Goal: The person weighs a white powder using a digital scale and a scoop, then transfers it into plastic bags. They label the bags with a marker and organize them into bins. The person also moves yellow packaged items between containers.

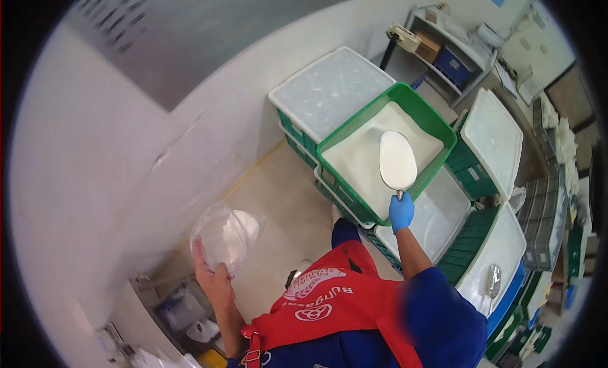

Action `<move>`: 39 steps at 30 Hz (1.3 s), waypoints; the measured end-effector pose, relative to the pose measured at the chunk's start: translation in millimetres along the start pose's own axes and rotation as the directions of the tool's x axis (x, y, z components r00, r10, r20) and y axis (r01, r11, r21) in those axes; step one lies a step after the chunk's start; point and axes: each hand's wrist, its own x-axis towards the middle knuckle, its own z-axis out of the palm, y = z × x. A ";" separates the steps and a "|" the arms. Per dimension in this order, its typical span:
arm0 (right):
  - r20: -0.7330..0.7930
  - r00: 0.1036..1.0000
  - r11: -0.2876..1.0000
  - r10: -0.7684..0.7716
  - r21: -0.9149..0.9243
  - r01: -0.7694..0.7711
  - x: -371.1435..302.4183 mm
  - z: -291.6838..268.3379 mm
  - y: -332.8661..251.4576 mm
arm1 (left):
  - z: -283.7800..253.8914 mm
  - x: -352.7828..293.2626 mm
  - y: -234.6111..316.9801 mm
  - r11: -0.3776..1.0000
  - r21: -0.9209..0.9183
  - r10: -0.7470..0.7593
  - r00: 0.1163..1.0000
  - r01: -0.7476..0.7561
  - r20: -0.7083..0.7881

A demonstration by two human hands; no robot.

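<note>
In my gloved right hand (401, 212) is the handle of a metal scoop (399, 194), heaped with white powder. The scoop is above a green bin (443, 121) that holds a wide bed of the same white powder (356, 159). A smooth hollow shows in the powder just left of the scoop. Off to the left, my bare left hand (215, 278) grips a clear plastic bag (218, 232) from below and the side. Some white powder shows inside the bag, and its mouth faces right.
White-lidded green bins (339, 92) stand behind and around the open one. A second scoop (493, 280) lies on a lid (472, 292) at the right. Grey crates (541, 222) are stacked further right. A shelf (453, 57) stands at the back, and a wall (126, 178) runs along the left.
</note>
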 end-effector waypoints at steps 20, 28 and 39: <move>0.464 -0.111 0.208 -0.879 0.582 0.786 -276.0 9.1 -72.4 | -334.8 -492.9 47.3 0.981 0.134 0.158 0.176 -0.141 -0.972; 0.509 -0.511 0.020 -0.693 0.721 0.692 -490.6 -5.3 -87.6 | -502.6 -618.6 71.2 0.960 0.239 0.245 0.026 -0.146 -0.969; 0.392 -0.663 -0.182 -0.638 0.760 0.624 -737.1 -49.0 -98.5 | -717.2 -611.8 -41.7 0.900 0.296 0.301 0.034 0.320 -0.953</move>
